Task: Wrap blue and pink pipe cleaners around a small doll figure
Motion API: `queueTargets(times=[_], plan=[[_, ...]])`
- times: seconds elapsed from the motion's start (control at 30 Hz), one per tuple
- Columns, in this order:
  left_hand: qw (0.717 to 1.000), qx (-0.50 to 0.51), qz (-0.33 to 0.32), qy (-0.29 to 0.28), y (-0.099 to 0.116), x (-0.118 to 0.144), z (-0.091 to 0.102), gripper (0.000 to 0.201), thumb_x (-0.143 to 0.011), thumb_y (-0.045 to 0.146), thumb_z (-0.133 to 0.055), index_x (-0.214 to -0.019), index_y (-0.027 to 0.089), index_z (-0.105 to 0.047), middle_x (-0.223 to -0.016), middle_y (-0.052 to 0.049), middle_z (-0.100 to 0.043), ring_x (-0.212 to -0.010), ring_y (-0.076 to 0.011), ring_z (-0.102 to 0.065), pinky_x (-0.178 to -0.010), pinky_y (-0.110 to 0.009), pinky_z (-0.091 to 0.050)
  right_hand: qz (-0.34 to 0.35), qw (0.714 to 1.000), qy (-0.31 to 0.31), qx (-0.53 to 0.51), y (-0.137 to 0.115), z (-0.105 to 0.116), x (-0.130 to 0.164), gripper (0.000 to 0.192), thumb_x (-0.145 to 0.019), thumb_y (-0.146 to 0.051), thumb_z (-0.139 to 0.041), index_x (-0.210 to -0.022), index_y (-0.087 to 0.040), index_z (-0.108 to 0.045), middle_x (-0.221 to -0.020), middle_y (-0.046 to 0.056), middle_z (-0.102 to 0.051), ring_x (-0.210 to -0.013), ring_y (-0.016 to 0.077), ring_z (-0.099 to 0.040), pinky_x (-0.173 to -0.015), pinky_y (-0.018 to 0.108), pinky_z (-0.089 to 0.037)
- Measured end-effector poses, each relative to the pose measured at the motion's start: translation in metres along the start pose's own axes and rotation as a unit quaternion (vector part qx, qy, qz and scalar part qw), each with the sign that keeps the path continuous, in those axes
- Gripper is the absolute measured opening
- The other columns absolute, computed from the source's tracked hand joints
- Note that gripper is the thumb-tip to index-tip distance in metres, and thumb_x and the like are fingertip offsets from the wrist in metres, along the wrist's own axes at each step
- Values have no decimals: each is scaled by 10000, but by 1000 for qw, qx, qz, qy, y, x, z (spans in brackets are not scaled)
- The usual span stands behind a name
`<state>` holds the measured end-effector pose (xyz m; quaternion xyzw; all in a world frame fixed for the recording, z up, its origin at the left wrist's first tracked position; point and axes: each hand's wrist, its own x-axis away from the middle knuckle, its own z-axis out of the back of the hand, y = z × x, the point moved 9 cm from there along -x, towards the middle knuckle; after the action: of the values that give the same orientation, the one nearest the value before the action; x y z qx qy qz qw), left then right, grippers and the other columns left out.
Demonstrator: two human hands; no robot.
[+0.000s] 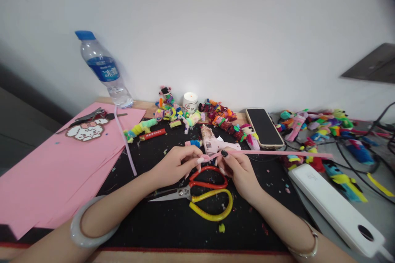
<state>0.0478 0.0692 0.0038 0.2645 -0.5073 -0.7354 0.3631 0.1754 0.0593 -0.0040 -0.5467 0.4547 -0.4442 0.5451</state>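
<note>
Centrally, both hands pinch a pink pipe cleaner: left hand and right hand grip its near end, barely bent so far, the length trailing toward 3 o'clock. Scissors lie at 6 o'clock on the table.

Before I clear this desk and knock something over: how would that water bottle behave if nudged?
The water bottle looks apt to tip: it is tall and narrow on a small base, at the back edge of the pink paper. It seems largely clear and possibly near empty, so probably light. Being round, it would likely roll once down.
</note>
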Motion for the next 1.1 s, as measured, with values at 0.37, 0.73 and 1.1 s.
queueTargets(times=[0.37,0.73,1.1], plan=[[1000,-3,-7,11,1,-1,3,239,-886,324,-434,-833,129,-563,-666,12,-576,-441,-40,-449,-467,-163,-367,-2,999,-32,31,-4,-6,0,394,-864,-385,-437,-562,-152,-537,-491,-35,-374,-435,75,-315,-435,229,-214],[996,-72,-47,-13,11,0,-1,180,-874,243,-447,-805,145,-581,-638,19,-602,-489,-53,-475,-526,-158,-375,-9,998,-56,41,-2,-10,0,373,-861,-335,-437,-548,-155,-530,-464,-36,-396,-434,82,-341,-448,230,-239],[990,-83,-82,-80,17,3,-14,173,-872,214,-440,-802,138,-578,-651,18,-574,-544,-67,-470,-572,-162,-375,-14,995,-78,55,-3,-16,2,347,-835,-301,-425,-531,-159,-516,-443,-43,-397,-424,82,-344,-454,230,-266]])
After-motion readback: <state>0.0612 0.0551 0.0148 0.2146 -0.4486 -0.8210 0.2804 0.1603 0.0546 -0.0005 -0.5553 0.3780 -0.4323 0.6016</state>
